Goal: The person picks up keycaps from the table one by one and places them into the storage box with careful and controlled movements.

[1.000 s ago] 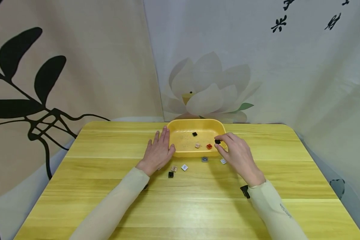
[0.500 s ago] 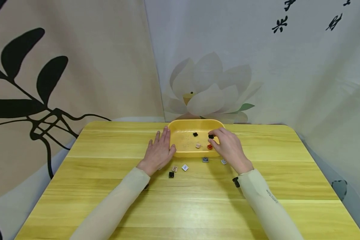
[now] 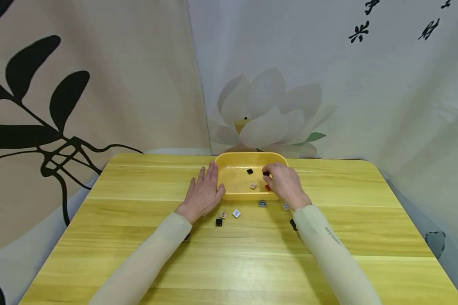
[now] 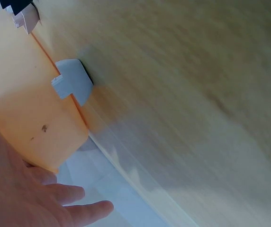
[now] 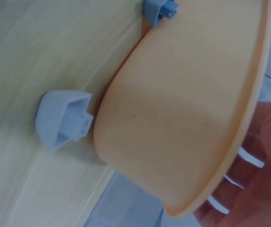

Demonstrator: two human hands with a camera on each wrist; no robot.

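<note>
A yellow tray (image 3: 238,196) stands at the back of the table. My right hand (image 3: 287,182) reaches over its right end and pinches a black keycap (image 3: 266,173) between thumb and fingers. Another black keycap (image 3: 249,171), a pale keycap (image 3: 253,186) and a partly covered red keycap (image 3: 268,187) lie inside. My left hand (image 3: 202,192) rests against the tray's left rim, its fingers extended. The right wrist view shows the tray's outer wall (image 5: 173,94), but the pinched keycap is out of sight there.
In front of the tray lie a grey keycap (image 3: 262,203), white keycaps (image 3: 236,213) (image 3: 286,206), a beige keycap (image 3: 223,215) and a black keycap (image 3: 219,222). Another dark piece (image 3: 187,237) is partly hidden by the left sleeve. A printed curtain (image 3: 267,84) hangs behind the table (image 3: 252,262).
My right hand has moved left, carrying the black keycap from the tray's right rim to over its inside. My left hand has stayed at the left rim.
</note>
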